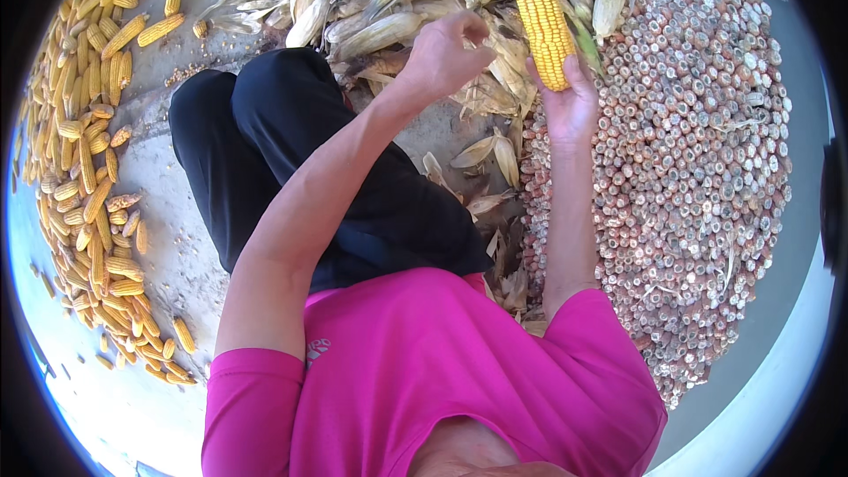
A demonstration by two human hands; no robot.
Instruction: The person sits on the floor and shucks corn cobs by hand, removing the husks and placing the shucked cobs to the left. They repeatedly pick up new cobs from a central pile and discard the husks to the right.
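Observation:
A yellow ear of corn (540, 16), free of husk and with its kernels on, stands nearly upright in my right hand (571, 103). The fingers and thumb close around its lower end, with the palm turned up. My left hand (450, 53) is to the left of the ear and does not touch it. Its fingers are curled, with a gap between thumb and forefinger, and nothing shows in it. Beneath and beyond both hands lie corn ears in dry husks (381, 30) and loose husks (500, 152).
Husked yellow ears (93, 205) form a long heap at the left. At the right rises a large stack of corncobs (682, 165), their ends facing up. Scattered kernels (182, 73) lie on the concrete floor (169, 212). My bent knees in black trousers (285, 106) are below my left forearm.

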